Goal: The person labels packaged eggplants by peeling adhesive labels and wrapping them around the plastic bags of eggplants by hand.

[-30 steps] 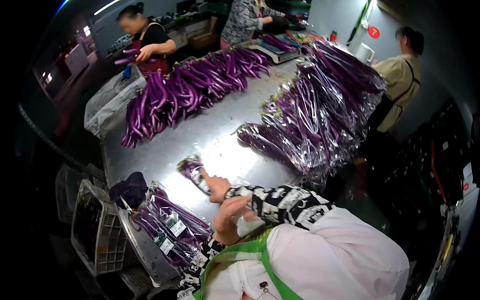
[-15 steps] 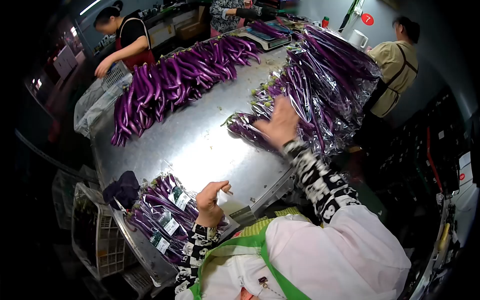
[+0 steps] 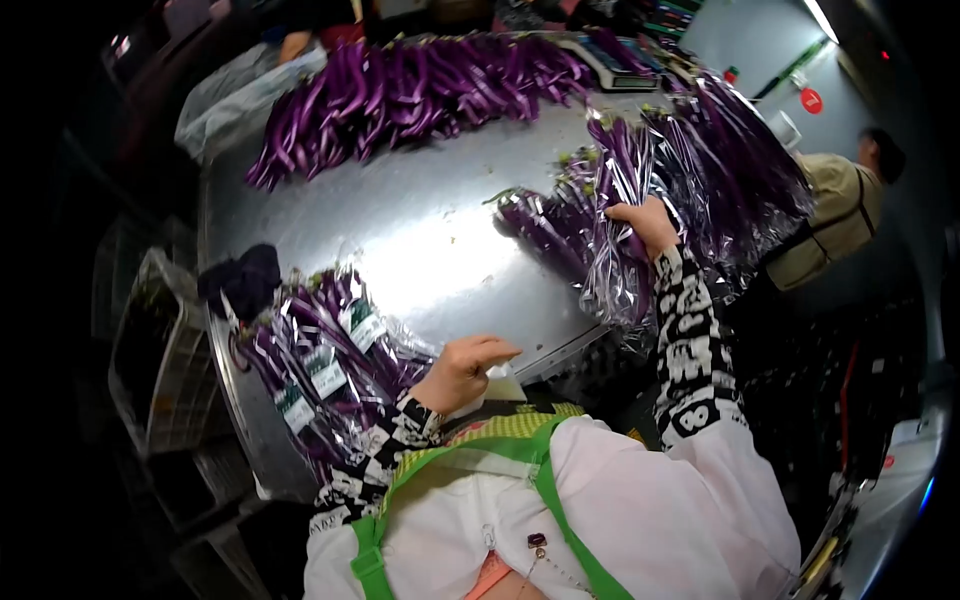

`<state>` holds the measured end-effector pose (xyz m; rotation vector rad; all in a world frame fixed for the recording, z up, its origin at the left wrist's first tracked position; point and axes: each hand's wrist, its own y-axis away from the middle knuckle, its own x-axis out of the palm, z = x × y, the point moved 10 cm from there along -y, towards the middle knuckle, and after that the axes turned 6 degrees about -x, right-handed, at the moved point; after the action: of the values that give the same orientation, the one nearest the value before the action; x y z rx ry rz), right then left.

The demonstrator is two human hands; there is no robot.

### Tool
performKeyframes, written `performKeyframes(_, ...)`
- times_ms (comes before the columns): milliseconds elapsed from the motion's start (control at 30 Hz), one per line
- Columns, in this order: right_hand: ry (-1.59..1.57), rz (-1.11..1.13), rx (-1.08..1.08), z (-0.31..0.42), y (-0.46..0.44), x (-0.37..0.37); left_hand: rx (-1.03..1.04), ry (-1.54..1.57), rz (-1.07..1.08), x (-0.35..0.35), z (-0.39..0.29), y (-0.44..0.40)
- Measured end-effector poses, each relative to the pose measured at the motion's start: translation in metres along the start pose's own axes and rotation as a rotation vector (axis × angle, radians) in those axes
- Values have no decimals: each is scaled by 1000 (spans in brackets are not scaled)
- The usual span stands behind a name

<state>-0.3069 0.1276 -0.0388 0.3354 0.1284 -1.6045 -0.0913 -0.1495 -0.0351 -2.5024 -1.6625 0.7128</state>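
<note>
My right hand (image 3: 650,224) is closed around a clear plastic bag of long purple eggplants (image 3: 620,165), its stem ends pointing away from me. Beside it lie other bagged eggplants (image 3: 545,232), and a big pile of them (image 3: 735,160) spreads to the right. My left hand (image 3: 462,372) is over the table's near edge, fingers curled and the index finger stretched to the right. A white sheet-like piece (image 3: 505,384) shows just under that hand; whatever the fingers grip is hidden. To its left lie bagged eggplants with green-and-white labels (image 3: 327,372).
Loose eggplants (image 3: 420,95) line the far side of the metal table (image 3: 410,250). A scale (image 3: 618,66) stands at the back. A dark cloth (image 3: 243,282) lies at the left edge, above a crate (image 3: 180,390). A person (image 3: 830,215) stands at right.
My right hand, open over the bagged eggplants before, has closed on one bag. My left hand has moved slightly right. The camera view has shifted, and the far-left worker's upper body is out of view.
</note>
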Motion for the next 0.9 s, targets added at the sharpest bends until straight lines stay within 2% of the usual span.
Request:
performKeyframes(67,195,34,-238,27,33,44,54,90,-11,2,0,1)
performKeyframes(133,60,204,-202,12,52,100,132,82,-22,3,-7,1)
performKeyframes(167,181,265,-156,26,70,118,69,80,17,10,-10,-7)
performKeyframes(267,228,473,-119,-29,88,189,88,105,-54,8,-16,-8)
performKeyframes(333,565,516,-132,-81,101,216,78,154,-147,-3,-18,-6)
performKeyframes(367,869,570,-72,-101,104,223,162,68,-206,-3,-9,-3)
performKeyframes(467,975,375,-386,-58,114,212,139,80,-278,-17,-3,-2)
performKeyframes(500,747,214,-709,-37,121,200,-14,134,-340,-35,-2,1)
performKeyframes(533,591,229,-655,-17,125,191,-37,108,-404,-45,10,3)
performKeyframes(567,180,405,-423,-10,130,190,-202,189,-442,-49,36,8)
performKeyframes(600,-245,549,-195,1,142,194,-352,463,-485,-56,41,10)
performKeyframes(633,-338,655,-78,10,156,199,-450,407,-540,-62,56,16)
performKeyframes(667,-436,767,37,18,174,205,-443,423,-591,-68,56,15)
performKeyframes(733,-258,809,-189,35,191,212,-364,383,-640,-78,52,12)
performKeyframes(833,-338,808,-165,22,198,222,-386,347,-660,-86,53,12)
performKeyframes(900,-303,713,-71,9,197,216,-400,271,-721,-99,52,14)
